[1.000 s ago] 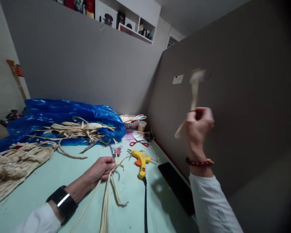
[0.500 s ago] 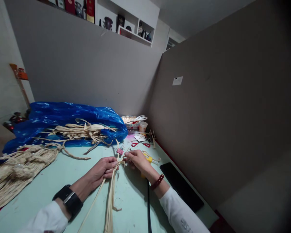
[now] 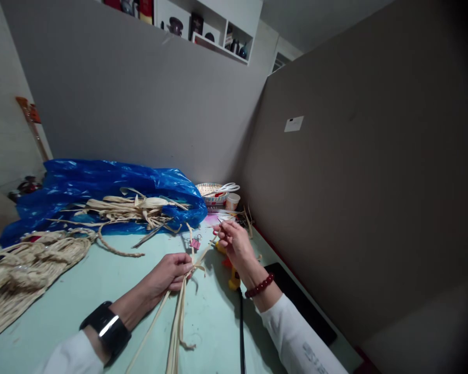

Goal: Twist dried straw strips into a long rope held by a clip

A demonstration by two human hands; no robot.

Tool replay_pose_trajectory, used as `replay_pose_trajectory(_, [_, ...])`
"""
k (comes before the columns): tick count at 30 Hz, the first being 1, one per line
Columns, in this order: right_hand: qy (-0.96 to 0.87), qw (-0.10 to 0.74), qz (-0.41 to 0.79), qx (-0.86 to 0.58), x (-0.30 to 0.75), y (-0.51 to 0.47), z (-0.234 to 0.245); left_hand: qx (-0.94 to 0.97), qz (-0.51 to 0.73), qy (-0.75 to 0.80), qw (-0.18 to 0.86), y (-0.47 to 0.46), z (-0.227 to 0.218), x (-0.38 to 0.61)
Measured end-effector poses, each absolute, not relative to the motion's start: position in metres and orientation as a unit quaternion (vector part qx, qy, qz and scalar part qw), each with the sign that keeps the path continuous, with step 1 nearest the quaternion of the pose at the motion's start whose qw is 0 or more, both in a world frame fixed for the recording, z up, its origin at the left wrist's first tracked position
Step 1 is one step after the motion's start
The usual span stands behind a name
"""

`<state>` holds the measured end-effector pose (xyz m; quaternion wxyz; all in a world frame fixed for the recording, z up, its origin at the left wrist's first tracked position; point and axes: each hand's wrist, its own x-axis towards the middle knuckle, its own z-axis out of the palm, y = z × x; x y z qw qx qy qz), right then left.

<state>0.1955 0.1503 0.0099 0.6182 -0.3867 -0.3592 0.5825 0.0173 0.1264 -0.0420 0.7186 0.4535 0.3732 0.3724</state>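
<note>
Here the straw bundle (image 3: 176, 327) lies lengthwise on the pale green bench (image 3: 218, 332), its long axis running from the near edge of the view away from the person and leaning slightly right, up to the left hand (image 3: 175, 270). Beyond that hand a narrow braid (image 3: 192, 254) continues, its far end pointing towards the blue bag (image 3: 113, 174). The left fingers pinch the strips where bundle and braid meet; one strip (image 3: 204, 254) slants up and right towards the right hand (image 3: 237, 246), whose fingertips are bunched together above the glue gun (image 3: 234, 280) — I cannot tell whether they grip the strip. Counted up, there is one pink clip (image 3: 195, 244) by the braid, one yellow glue gun with a black cord (image 3: 241, 327), one black slab (image 3: 308, 309) along the right, one basket (image 3: 200, 191) and one cup (image 3: 232, 201) beside it at the back. The blue bag carries a heap of straw (image 3: 125, 208), and a woven straw piece (image 3: 54, 259) lies at the left. Grey panels (image 3: 140, 104) close in the bench — one white card (image 3: 294, 123) on the right one — and a white shelf (image 3: 244, 15) hangs above.
</note>
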Motion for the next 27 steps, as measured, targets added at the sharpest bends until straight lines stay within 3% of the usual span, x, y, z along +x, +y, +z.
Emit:
replay_pose_trajectory(3, [-0.392, 0.618, 0.552, -0.399, 0.201, 0.153, 0.011, 0.457, 0.363, 0.372, 0.722, 0.125, -0.039, 0.017])
replay_pose_trajectory(10, [-0.528, 0.62, 0.356, -0.458, 0.237, 0.16, 0.041, 0.459, 0.367, 0.371, 0.719, 0.124, -0.037, 0.017])
replay_pose_trajectory(13, [-0.648, 0.486, 0.394, -0.435, 0.255, 0.137, 0.068, 0.457, 0.372, 0.366, 0.721, 0.123, -0.036, 0.017])
replay_pose_trajectory(18, [-0.814, 0.142, 0.466, -0.317, 0.277, 0.072, 0.096, 0.453, 0.387, 0.353, 0.722, 0.12, -0.032, 0.017])
replay_pose_trajectory(19, [-0.821, 0.128, 0.47, -0.299, 0.278, 0.063, 0.095, 0.451, 0.39, 0.35, 0.723, 0.12, -0.032, 0.017])
replay_pose_trajectory(21, [-0.81, 0.152, 0.471, -0.314, 0.276, 0.056, 0.083, 0.449, 0.392, 0.344, 0.726, 0.12, -0.032, 0.018])
replay_pose_trajectory(27, [-0.651, 0.337, 0.436, -0.521, 0.228, 0.098, 0.016, 0.448, 0.402, 0.349, 0.718, 0.121, -0.036, 0.018])
